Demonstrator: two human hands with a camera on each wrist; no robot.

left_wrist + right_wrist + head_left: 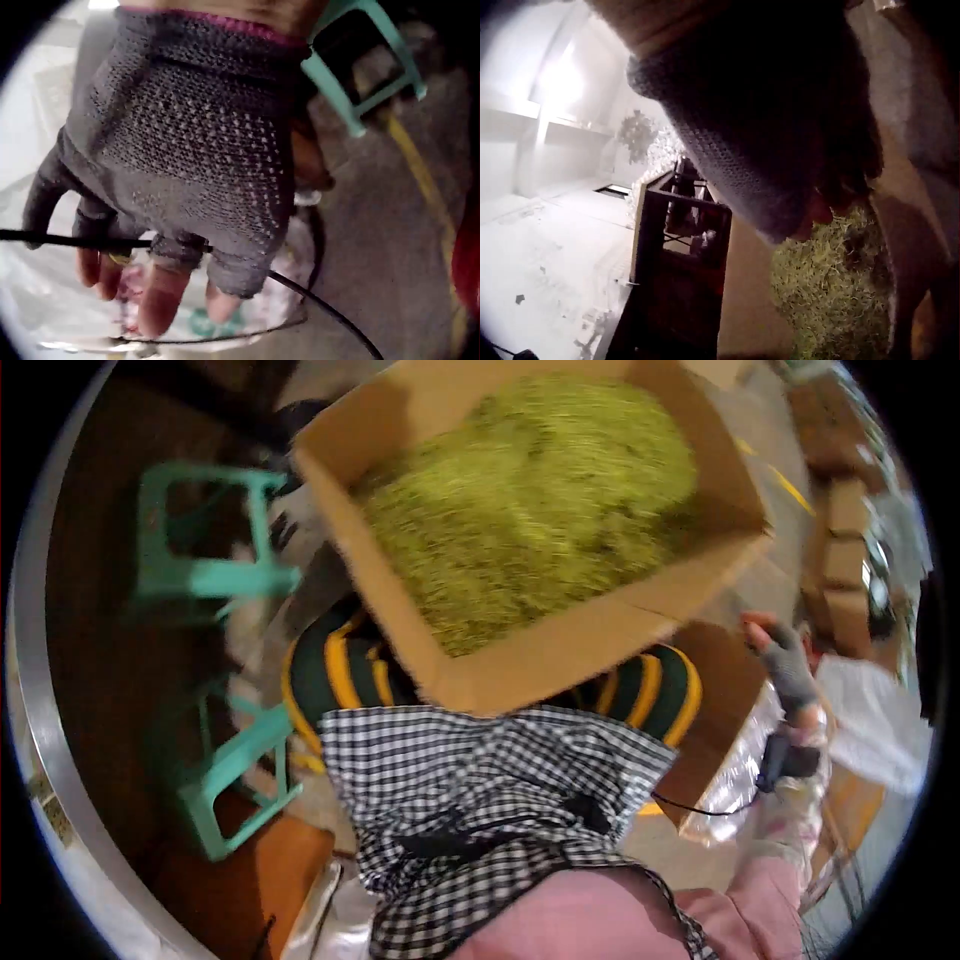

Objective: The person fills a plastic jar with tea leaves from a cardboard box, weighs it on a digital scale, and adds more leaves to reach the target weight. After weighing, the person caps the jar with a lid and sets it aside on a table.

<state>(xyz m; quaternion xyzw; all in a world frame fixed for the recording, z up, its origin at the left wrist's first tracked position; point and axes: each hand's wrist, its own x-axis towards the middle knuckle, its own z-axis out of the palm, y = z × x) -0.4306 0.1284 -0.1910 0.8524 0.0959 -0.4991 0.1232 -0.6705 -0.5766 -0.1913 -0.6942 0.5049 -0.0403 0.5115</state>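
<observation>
In the head view my right hand, in a grey fingerless glove, hovers at the right, beside the near right corner of a large cardboard box. Its fingers are loosely bent and nothing shows between them. Fluffy yellow-green shredded material fills the box. The right wrist view has the dark glove with green shreds past its shadowed fingertips. Missing from the head view, my left hand hangs with relaxed fingers downward in the left wrist view, over a white printed plastic bag. A black cable passes across its fingers.
Two green plastic stools stand at the left. Knees in striped trousers and a checked apron lie below the box. Smaller cartons and a white plastic sheet line the right side.
</observation>
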